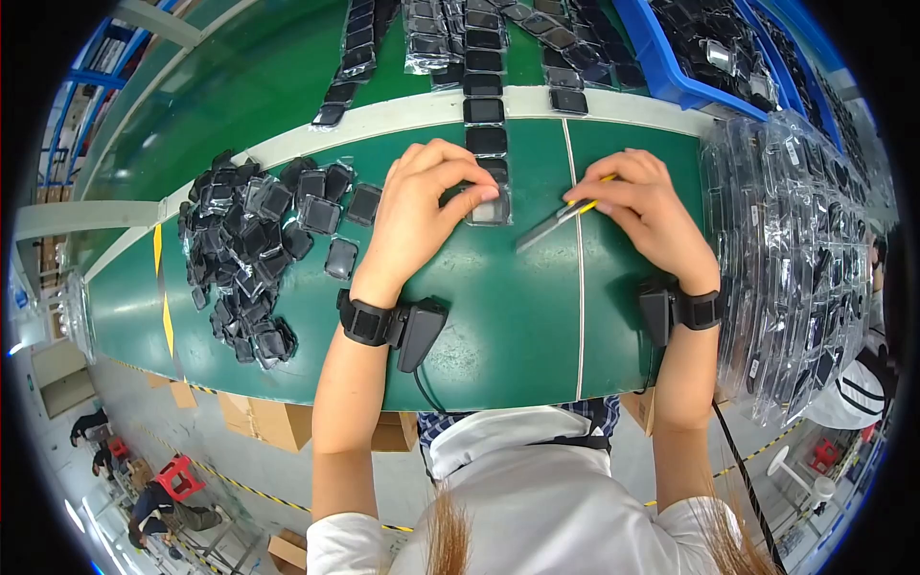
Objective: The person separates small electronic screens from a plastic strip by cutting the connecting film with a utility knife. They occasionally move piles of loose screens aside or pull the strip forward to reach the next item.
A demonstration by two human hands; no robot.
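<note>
My left hand is closed, thumb and fingertips pinching the near end of a strip of black squarish pieces in clear bags. The end bag lies partly under those fingers, its contents looking paler. In my closed right hand is a pair of scissors with grey blades and yellow handles. The blades point left and toward me, a little apart from the strip's end. The fingers hide much of the handles. Left of my left hand, a loose pile of similar bagged pieces covers the green table.
More bagged strips hang over the pale far rail. A blue bin full of pieces stands at far right. Stacked clear plastic trays line the right side. Both wrists wear black strapped devices with cables. People are at lower left.
</note>
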